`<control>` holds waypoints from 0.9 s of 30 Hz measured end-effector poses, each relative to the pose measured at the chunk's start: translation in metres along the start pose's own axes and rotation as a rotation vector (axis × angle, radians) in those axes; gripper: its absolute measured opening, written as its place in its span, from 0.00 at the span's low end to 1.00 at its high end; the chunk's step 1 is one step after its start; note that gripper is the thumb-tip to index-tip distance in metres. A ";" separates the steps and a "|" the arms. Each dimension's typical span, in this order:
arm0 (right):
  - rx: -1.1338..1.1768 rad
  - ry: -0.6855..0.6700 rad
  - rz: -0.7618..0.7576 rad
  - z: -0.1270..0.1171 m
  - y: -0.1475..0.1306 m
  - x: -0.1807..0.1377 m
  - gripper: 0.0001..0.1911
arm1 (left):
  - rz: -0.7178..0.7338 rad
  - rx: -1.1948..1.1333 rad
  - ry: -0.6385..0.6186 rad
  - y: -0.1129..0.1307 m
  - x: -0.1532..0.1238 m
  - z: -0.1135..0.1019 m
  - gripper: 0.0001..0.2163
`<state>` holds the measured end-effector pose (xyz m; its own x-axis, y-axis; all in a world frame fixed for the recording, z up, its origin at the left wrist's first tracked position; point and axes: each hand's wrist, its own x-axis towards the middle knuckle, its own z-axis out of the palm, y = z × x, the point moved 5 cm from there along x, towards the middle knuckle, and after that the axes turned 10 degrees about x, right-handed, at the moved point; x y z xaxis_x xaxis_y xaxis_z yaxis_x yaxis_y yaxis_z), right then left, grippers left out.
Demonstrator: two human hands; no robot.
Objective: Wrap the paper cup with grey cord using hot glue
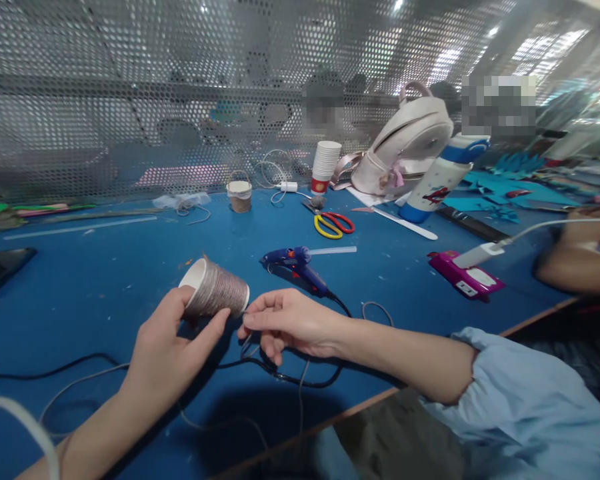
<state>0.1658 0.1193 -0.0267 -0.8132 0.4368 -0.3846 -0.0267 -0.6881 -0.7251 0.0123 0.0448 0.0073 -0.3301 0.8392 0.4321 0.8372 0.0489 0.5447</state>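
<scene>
My left hand grips a paper cup wound with greyish-pink cord, its fingers inside the open mouth and its thumb along the outside. The cup lies tilted, mouth to the left and base to the right. Close by the base, my right hand pinches a thin grey cord between thumb and forefinger. Loose cord trails below onto the table. Just beyond my right hand, a blue glue gun rests on its side with a clear glue stick in its back end.
Behind lie red-and-yellow scissors, a wrapped small bucket and stacked paper cups. To the right are a bottle, a backpack, a purple power strip and another person's arm. A phone is at left.
</scene>
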 end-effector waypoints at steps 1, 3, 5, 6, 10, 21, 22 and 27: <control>0.004 0.005 0.018 0.000 0.001 0.000 0.07 | 0.013 0.008 0.007 0.002 0.000 -0.001 0.09; -0.015 0.029 0.018 0.000 0.000 -0.001 0.08 | 0.013 0.018 0.015 0.003 -0.001 -0.002 0.09; -0.099 0.069 -0.040 -0.001 -0.004 -0.003 0.08 | -0.030 0.019 -0.004 0.001 -0.001 -0.001 0.10; -0.179 0.092 -0.090 -0.001 -0.006 -0.004 0.08 | -0.065 0.015 -0.026 -0.001 0.000 0.000 0.11; -0.646 0.161 -0.419 0.002 -0.021 -0.014 0.05 | -0.223 -0.042 -0.152 -0.007 0.005 0.004 0.13; -0.912 0.147 -0.744 0.005 -0.030 -0.021 0.03 | -0.364 -0.273 -0.334 -0.013 0.008 0.018 0.15; -0.914 0.143 -0.751 0.006 -0.030 -0.021 0.03 | -0.366 -0.294 -0.346 -0.015 0.008 0.019 0.15; -0.904 0.137 -0.755 0.006 -0.030 -0.021 0.04 | -0.382 -0.349 -0.406 -0.016 0.006 0.024 0.14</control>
<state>0.1803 0.1269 0.0063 -0.6974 0.6531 0.2952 -0.0078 0.4050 -0.9143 0.0073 0.0616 -0.0161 -0.3282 0.9386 -0.1064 0.4809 0.2630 0.8364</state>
